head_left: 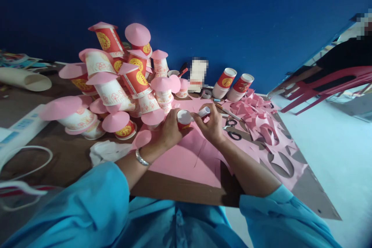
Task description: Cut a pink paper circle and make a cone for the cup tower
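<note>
While the left hand (170, 128) wraps closed around a small red paper cup (184, 119), tipped on its side so that its white rim faces the other hand, the right hand (212, 126) pinches a white glue stick (203, 112) between thumb and fingers and brings its tip right up to that rim; both are held just above the pink paper sheet (186, 159) spread on the brown table (72, 155). The risk, as I judge it, sits close by: the heap of pink-capped cups (116, 81) is piled loosely just beside the left wrist, and a careless swing of that forearm could topple it; too hard a squeeze could also crush the thin cup wall, and a slip of the stick could smear glue on the printed side. Both forearms reach forward from blue sleeves (95, 205), elbows apart, wrists angled inward so the hands meet at the middle; a silver bracelet (141, 158) circles the left wrist. Scissors (232, 128) lie near the right hand among the pink offcuts (261, 124); two plain cups (232, 81) lie beyond.
</note>
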`<state>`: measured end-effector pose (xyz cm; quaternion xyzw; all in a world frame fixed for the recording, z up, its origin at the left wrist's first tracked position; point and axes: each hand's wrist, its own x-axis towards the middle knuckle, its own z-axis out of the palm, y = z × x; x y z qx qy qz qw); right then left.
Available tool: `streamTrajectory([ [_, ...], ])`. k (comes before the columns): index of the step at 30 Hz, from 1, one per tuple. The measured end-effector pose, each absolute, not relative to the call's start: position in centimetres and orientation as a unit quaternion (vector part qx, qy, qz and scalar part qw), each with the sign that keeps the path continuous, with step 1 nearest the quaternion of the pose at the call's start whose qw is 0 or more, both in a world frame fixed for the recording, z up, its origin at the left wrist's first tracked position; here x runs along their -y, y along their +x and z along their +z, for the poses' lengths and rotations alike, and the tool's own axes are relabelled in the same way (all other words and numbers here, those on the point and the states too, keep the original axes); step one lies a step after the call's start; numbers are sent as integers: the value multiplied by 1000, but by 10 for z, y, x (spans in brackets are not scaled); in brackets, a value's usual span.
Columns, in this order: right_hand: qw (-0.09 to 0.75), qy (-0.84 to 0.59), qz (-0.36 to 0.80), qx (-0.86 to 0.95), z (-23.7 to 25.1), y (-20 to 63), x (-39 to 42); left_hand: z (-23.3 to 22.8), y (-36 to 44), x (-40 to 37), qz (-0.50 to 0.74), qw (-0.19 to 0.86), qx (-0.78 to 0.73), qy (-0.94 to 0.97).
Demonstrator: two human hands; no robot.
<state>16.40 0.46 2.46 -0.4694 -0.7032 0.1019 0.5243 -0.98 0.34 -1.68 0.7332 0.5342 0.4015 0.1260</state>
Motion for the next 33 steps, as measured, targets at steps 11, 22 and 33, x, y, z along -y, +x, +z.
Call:
streamTrajectory([
  [11,512,-480,95,706,25,168,-6,-11,-8,-1,396,131,-550,724],
  [22,542,-442,105,708,31,161,1,-10,-11,2,402,126,-537,730],
  [33,483,-436,55,757,31,161,4,-9,-14,1,407,134,-513,743],
])
